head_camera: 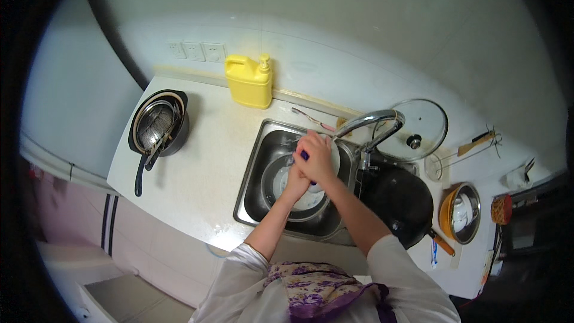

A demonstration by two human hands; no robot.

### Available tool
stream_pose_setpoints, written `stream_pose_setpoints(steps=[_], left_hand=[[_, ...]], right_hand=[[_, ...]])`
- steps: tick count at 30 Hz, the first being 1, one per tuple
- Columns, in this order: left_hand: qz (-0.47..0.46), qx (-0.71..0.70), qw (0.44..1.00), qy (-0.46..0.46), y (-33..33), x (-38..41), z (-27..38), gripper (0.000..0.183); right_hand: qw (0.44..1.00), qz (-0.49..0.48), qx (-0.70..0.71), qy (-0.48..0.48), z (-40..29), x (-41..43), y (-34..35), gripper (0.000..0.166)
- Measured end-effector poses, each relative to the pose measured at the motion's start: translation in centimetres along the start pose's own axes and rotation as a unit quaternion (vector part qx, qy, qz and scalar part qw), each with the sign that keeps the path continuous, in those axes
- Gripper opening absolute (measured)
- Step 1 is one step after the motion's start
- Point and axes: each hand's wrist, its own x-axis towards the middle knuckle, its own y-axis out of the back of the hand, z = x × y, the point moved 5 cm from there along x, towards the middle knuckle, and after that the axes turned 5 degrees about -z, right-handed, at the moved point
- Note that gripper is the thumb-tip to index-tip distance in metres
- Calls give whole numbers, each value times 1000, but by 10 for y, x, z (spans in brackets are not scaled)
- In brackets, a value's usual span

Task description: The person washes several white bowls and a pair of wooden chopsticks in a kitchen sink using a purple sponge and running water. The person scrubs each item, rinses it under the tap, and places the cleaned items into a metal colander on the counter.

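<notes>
My left hand (296, 183) and my right hand (315, 154) are clasped together above the stainless steel sink (249, 206). Between them they squeeze a dark purple item (305, 155); only small bits show, so I cannot tell its kind. Below sits a round metal basin (267, 175) with white dishes (309, 201) in it. Behind my right hand, a white dish (335, 154) shows partly by the sink's right side. The chrome faucet (372, 118) arches close to my right hand.
Left on the counter (210, 143) stands a dark pot (177, 141) with a metal strainer (154, 125). A yellow jug (249, 83) and a toothbrush (312, 119) are near the wall. Rightward are a black wok (397, 202), a glass lid (421, 121) and a bowl of white dishes (446, 215).
</notes>
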Motion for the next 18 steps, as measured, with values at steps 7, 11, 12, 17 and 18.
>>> stream_pose_setpoints(steps=[7, 11, 12, 17, 18], left_hand=[[21, 15, 999, 34, -8, 14, 12, 32], [40, 58, 998, -4, 5, 12, 0, 28], [51, 38, 998, 11, 0, 10, 9, 25], [78, 1, 997, -1, -3, 10, 45, 24], [70, -27, 997, 32, 0, 9, 49, 32]], right_hand=[[982, 84, 138, -94, 58, 6, 11, 12], [999, 25, 12, 29, 9, 18, 13, 10], [996, 47, 73, -30, 34, 20, 11, 10], [643, 55, 621, -445, 154, -24, -28, 26], [569, 71, 682, -453, 141, -35, -34, 31]])
